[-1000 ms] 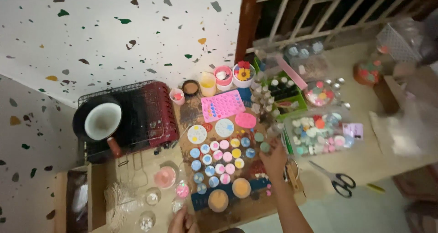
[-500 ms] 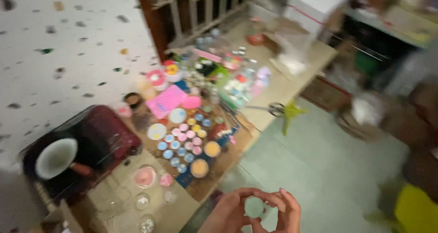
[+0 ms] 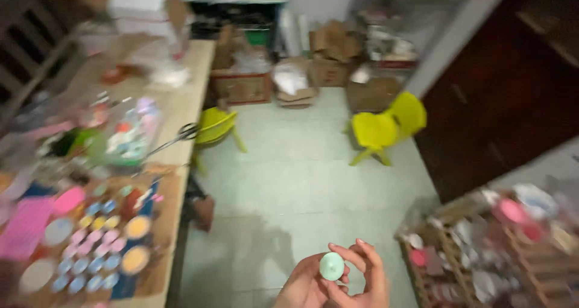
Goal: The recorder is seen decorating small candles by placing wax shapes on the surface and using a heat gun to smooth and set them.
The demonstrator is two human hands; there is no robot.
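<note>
Both hands low over floor, away from table (image 3: 181,112). Left hand (image 3: 304,287) cupped under disc (image 3: 332,266); right hand (image 3: 362,278) curled, fingers (image 3: 367,254) pinching disc rim, palm inward.

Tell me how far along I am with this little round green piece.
Done: the small pale green round piece is off the table and up over the floor. In hand: both the left hand and right hand pinch it. Left: rows of small round pots sit on the table.
</note>
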